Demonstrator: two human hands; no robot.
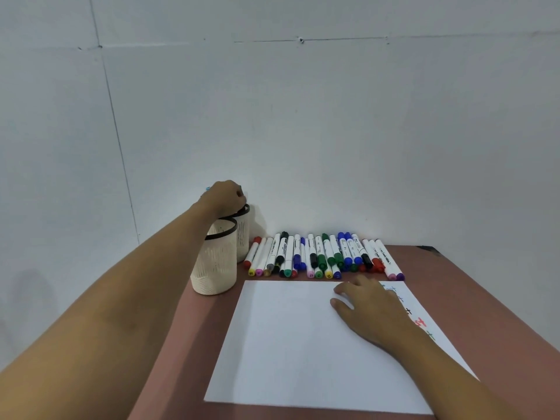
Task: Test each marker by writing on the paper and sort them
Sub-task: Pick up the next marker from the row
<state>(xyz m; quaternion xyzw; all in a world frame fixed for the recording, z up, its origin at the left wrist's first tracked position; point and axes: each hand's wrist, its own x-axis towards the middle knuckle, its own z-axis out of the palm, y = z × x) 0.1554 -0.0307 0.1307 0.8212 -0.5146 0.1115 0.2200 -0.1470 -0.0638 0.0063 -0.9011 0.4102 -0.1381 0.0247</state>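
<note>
- The left hand (225, 197) reaches out at eleven o'clock from the paper, its forearm running up from the lower left corner; its fingers are curled, knuckles up, round a blue-tipped marker (208, 188) of which only the small tip shows at the hand's nine o'clock side
- That hand hangs just over the rim of the far holder (244, 234), a cream mesh cup with a black rim; whether it touches the rim I cannot tell
- The near holder (215, 262), of the same make, stands upright just at seven o'clock of the far one, partly behind the forearm, at ten o'clock from the paper's far left corner
- The paper (288, 338), a white sheet, lies flat on the surface and is blank over most of its area
- The row of markers (324, 256) lies at twelve o'clock of the paper, side by side and touching, white barrels with caps in red, black, blue, green, yellow, pink and purple, caps mostly toward the sheet
- The right hand (368, 307) rests palm down on the paper near its one o'clock corner, fingers straight and a little spread, pinching nothing
- Coloured test marks (419, 321) run down the paper's three o'clock edge: a red scribble, small black and green crosses, partly hidden by the hand
- The surface (472, 298) is reddish brown and meets a pale wall (303, 116) at twelve o'clock
</note>
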